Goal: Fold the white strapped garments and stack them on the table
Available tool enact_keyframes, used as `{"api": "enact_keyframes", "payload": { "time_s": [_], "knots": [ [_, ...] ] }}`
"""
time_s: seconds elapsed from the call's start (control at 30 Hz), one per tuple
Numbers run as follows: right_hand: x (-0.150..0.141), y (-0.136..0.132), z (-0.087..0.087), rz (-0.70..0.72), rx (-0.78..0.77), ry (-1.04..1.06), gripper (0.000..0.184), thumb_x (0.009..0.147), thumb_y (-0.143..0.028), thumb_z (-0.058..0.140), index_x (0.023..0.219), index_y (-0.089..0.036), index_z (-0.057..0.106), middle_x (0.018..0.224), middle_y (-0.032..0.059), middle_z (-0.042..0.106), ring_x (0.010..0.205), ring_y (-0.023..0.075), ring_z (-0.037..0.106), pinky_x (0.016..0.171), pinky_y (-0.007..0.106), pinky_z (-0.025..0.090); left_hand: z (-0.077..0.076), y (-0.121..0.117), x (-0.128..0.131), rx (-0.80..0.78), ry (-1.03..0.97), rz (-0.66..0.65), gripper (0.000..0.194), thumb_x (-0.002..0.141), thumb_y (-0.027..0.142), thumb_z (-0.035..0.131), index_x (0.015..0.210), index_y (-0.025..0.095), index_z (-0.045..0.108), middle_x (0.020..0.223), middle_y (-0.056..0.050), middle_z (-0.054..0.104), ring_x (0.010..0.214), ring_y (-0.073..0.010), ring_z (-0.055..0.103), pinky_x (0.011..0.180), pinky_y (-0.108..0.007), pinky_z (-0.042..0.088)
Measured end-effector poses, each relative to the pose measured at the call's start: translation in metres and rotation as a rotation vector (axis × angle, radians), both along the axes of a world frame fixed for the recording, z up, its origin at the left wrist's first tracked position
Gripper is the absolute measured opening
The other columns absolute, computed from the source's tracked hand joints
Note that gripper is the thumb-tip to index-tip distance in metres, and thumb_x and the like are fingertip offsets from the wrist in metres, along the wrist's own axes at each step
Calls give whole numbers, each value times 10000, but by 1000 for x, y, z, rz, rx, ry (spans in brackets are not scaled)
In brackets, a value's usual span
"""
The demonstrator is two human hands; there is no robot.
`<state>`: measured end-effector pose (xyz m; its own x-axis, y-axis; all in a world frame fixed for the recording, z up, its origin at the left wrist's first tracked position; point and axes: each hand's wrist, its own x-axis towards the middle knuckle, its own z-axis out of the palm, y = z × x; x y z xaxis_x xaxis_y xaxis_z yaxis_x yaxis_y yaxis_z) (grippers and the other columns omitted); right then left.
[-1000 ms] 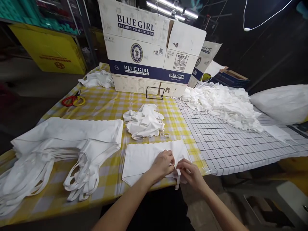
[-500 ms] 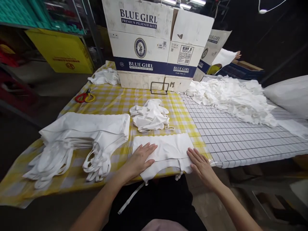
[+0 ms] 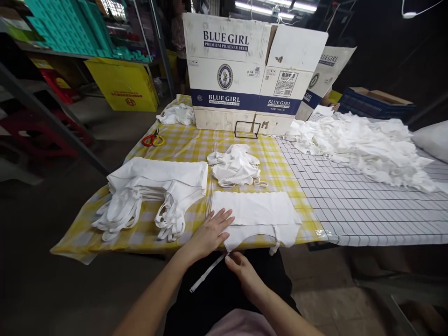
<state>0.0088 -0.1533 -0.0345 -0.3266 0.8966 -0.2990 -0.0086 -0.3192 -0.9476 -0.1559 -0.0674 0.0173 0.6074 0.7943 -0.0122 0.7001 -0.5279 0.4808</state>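
Observation:
A white strappy top (image 3: 255,207) lies flat at the table's front edge, its wide band away from me. My left hand (image 3: 213,228) rests on its left side, fingers stretched out. Below the edge my right hand (image 3: 243,270) pinches the base of a thin white strap (image 3: 207,274), where it joins the top. The strap's free end hangs to the left over my lap. Another strap (image 3: 276,235) lies across the right part of the top. Left of it is a neat stack of white tops (image 3: 157,182) with looped straps. A crumpled white heap (image 3: 235,164) sits just beyond.
A large beer carton (image 3: 227,70) stands at the back, with a black wire stand (image 3: 247,129) before it. Red-and-yellow-handled scissors (image 3: 153,138) lie at the left. A big pile of white garments (image 3: 360,144) covers the far part of the grid-patterned cloth (image 3: 336,210).
My right hand has left the top's right side and come down to the strap at the lower left. My left hand stays flat on the top. The view has swung left.

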Motion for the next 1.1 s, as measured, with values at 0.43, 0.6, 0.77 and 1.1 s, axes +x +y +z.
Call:
{"api": "enact_keyframes", "payload": {
  "time_s": [0.43,0.6,0.77,1.1],
  "knots": [
    [74,-89,52,130,296,-610,385,895,-390,421,615,-167,560,551,-14,494,563,115,461,546,226,328,-8,2,-2,28,-31,-13,462,895,310,363,1354,312,318,1472,16,231,1363,-177,148,1104,-437,104],
    [95,-102,79,113,934,-1034,179,872,-189,439,893,-180,617,595,8,541,505,121,463,538,268,315,-8,1,-2,51,-19,-15,455,896,304,350,1351,303,329,1471,15,233,1359,-176,164,1103,-432,105],
    [122,-95,128,54,1282,-1226,472,834,-78,446,1290,-201,465,556,-8,501,499,130,457,571,288,351,-11,3,-2,63,-20,-17,448,897,269,335,1343,303,344,1472,21,230,1360,-170,158,1104,-430,101],
    [104,-66,162,413,1273,-1075,333,845,-131,493,1092,-315,620,567,-19,474,484,104,389,496,261,312,56,-49,16,-260,-466,-202,536,834,388,511,1341,300,364,1392,-27,398,1299,-217,321,1102,-458,114]
  ]
}}
